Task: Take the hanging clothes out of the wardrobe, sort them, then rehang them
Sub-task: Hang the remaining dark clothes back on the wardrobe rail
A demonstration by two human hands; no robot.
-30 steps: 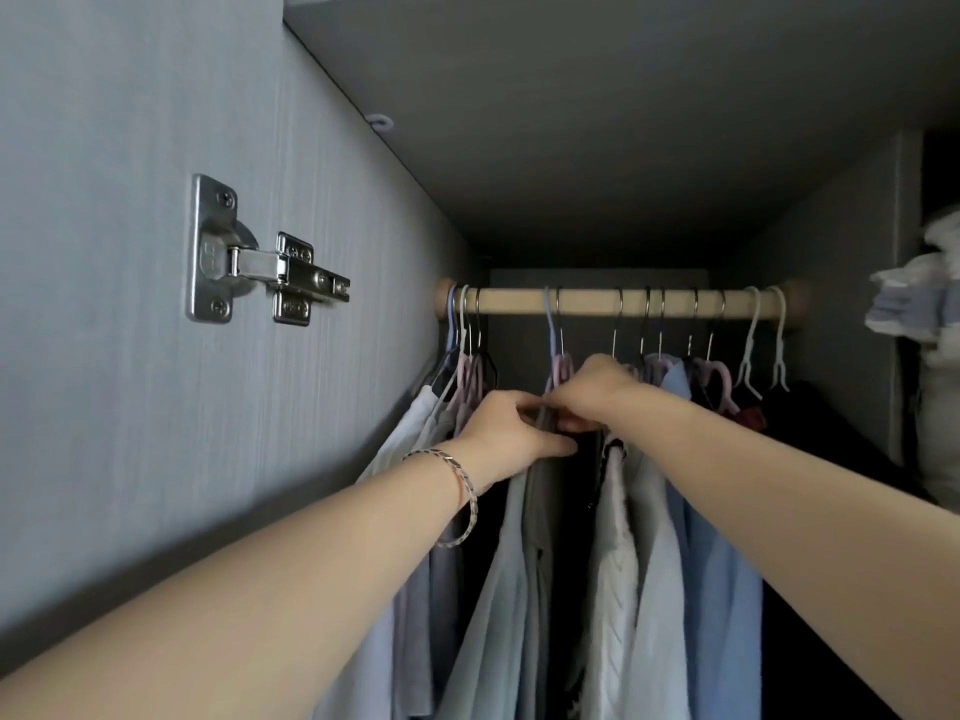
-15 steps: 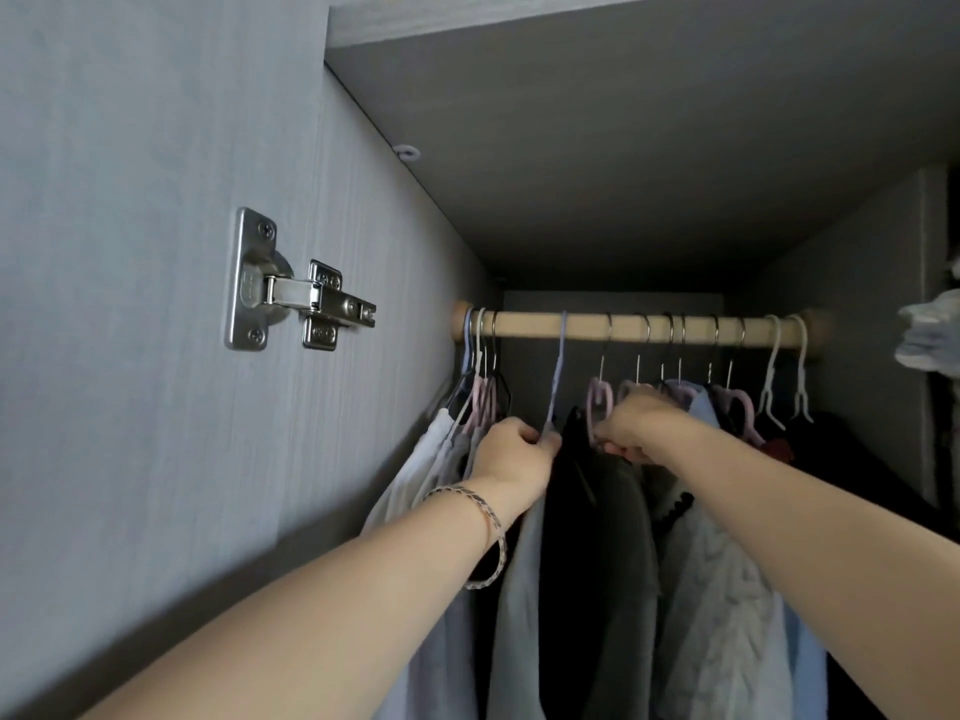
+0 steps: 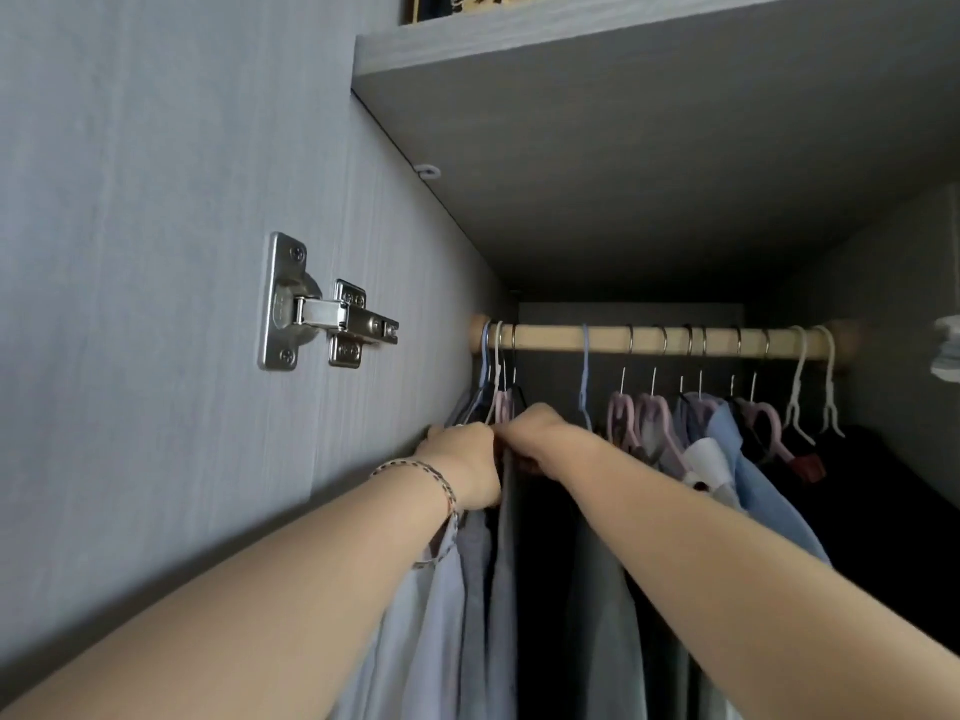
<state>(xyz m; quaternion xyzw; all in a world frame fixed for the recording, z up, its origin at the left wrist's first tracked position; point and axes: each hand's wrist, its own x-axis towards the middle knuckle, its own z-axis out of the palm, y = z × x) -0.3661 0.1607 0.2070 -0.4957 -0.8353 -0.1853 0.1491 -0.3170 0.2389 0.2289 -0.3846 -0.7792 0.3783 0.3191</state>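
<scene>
Both hands have slid left: left hand (image 3: 462, 467) and right hand (image 3: 537, 433) touch, fingers curled into the hanging clothes (image 3: 480, 595) bunched against the side wall (image 3: 156, 174), under the rod (image 3: 550, 337); a bare stretch lies rightward.

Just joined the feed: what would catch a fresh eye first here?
Two bare arms reach in at centre, left hand and right hand meeting to grip the clothes bunched at the left end of the wooden rail. A shiny hinge stands out on the left wall, and pink hangers line the rail to the right.
</scene>
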